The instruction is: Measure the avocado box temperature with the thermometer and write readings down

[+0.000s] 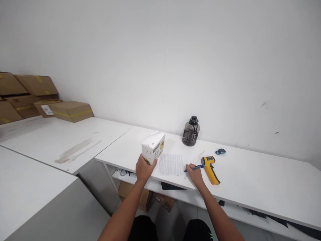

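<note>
My left hand is closed round the lower near end of a white printed box, which stands tilted at the table's front edge. Beside the box lies a sheet of paper covered with lines of writing. At the sheet's right edge, my right hand grips a blue pen, its tip pointing left toward the paper. Close to the right of that hand rests a yellow and black infrared thermometer. The writing is too small to read.
Behind the paper stands a dark, see-through water jug. A small dark teal object lies to its right. Several cardboard boxes are stacked on the left-hand tables. Under the white table is a shelf with dark items, and cartons sit below it.
</note>
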`<state>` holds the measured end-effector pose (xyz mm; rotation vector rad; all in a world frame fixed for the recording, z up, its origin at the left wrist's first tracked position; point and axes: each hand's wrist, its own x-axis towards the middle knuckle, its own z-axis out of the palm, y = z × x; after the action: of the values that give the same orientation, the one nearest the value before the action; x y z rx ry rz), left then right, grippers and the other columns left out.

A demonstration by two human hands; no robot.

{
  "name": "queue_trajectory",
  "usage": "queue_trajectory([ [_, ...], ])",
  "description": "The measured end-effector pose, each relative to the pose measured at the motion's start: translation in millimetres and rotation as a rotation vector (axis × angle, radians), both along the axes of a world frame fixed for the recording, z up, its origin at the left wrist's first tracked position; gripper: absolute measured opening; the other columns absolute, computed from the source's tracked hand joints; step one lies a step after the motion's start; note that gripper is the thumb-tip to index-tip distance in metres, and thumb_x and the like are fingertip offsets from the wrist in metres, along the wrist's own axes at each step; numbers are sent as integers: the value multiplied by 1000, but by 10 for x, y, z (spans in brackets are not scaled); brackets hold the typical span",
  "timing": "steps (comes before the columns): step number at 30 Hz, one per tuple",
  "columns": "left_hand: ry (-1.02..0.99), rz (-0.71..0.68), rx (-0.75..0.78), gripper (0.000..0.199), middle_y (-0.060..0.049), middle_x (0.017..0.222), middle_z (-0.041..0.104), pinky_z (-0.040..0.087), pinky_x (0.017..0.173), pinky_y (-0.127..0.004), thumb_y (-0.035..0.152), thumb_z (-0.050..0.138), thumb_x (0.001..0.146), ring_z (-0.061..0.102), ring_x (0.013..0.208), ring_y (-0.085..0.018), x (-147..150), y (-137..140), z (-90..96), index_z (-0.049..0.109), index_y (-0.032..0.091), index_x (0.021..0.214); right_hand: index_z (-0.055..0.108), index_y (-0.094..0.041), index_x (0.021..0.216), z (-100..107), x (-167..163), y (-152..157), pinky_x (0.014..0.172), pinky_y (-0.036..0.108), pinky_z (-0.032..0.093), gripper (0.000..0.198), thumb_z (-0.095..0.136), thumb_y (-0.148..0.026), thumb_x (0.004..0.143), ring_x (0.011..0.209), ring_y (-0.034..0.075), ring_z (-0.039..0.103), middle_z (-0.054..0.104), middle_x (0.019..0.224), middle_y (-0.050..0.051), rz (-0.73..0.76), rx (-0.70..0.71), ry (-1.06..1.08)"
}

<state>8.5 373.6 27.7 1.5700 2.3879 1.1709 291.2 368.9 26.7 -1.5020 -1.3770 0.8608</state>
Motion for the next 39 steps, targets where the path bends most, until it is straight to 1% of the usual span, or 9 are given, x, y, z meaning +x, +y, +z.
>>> queue_trajectory([
  [11,5,-2,11,81,-22,119,68,52,91,-49,59,70,74,67,110,-40,-10,2,-7,46,12,135,33,-28,52,-13,9,9,61,33,40,42,52,-59,70,60,19,45,37,51,-3,-15,-2,5],
  [15,5,-2,17,81,-22,119,68,52,91,-49,59,70,74,66,111,-40,-11,5,-12,47,11,134,48,-25,57,14,35,-28,70,35,46,46,52,-65,80,68,24,57,55,58,1,-70,21,16],
  [19,3,-2,19,81,-22,118,68,52,91,-49,61,70,74,67,111,-40,-5,7,-14,48,12,134,67,-23,77,21,38,-76,83,37,49,45,49,-63,90,87,28,67,73,84,7,-51,68,-45],
  [23,0,-6,26,79,-21,119,68,52,90,-49,61,70,73,66,111,-40,4,6,-3,49,13,133,72,-19,104,-65,-10,-40,89,36,50,35,45,-40,96,101,28,68,73,106,13,20,172,-316],
  [27,-29,-8,-8,83,-23,122,67,52,92,-50,61,72,71,65,115,-41,33,-6,45,47,12,134,62,-16,136,-74,-76,12,86,37,52,48,40,-20,93,105,29,67,68,125,17,39,32,-566],
  [29,-45,-10,-26,85,-23,124,66,51,94,-51,60,73,70,64,117,-41,54,-5,58,46,13,136,58,-14,142,-10,-47,23,88,37,51,51,40,-19,93,106,28,66,67,126,18,30,3,-567],
  [33,-51,-14,-5,87,-22,127,65,49,100,-50,59,75,69,62,120,-40,79,13,33,46,12,137,47,-17,150,199,239,6,90,35,51,56,43,-26,95,98,23,66,71,112,9,111,-55,-444],
  [36,-60,-22,-6,85,-21,125,65,49,100,-50,58,75,69,62,120,-40,77,18,26,47,12,135,55,-13,140,332,556,-68,97,44,46,49,45,-32,96,114,30,60,66,123,17,-142,-56,-665],
  [39,-73,-24,-17,84,-22,125,65,50,98,-50,59,74,70,62,120,-40,72,13,48,47,12,134,55,-9,138,361,789,-142,99,54,42,59,55,-47,93,124,40,54,59,132,26,-329,-259,-839],
])
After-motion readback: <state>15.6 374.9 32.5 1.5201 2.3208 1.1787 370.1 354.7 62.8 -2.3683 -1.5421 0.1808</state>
